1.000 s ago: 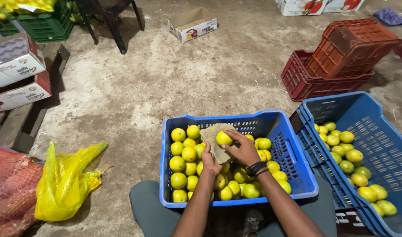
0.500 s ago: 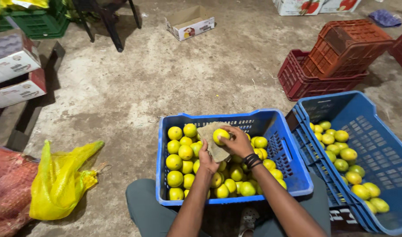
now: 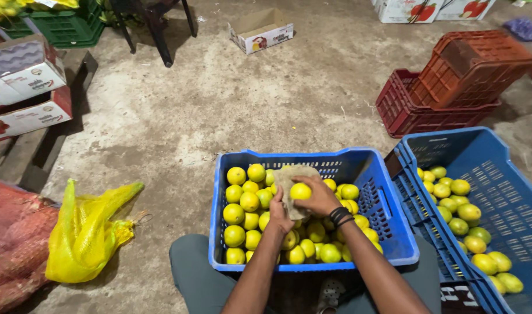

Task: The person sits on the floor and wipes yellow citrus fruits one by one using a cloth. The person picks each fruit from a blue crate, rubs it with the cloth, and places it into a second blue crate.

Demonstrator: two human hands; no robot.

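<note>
Dusty concrete floor (image 3: 219,110) all round, and over the blue crate (image 3: 388,232) the right hand (image 3: 318,195) grips a yellow lemon (image 3: 301,191) against the cloth (image 3: 289,180) clutched by the left hand (image 3: 279,216), so a loose grip could drop it.

Floor (image 3: 231,110): bare, stained concrete, stretching ahead of the hands.
Furniture: dark chair legs (image 3: 155,29) far ahead, left.
Left: stacked cardboard boxes (image 3: 22,87).
Right, ahead: red crates (image 3: 452,81), nested.
Light: even, dim.
</note>
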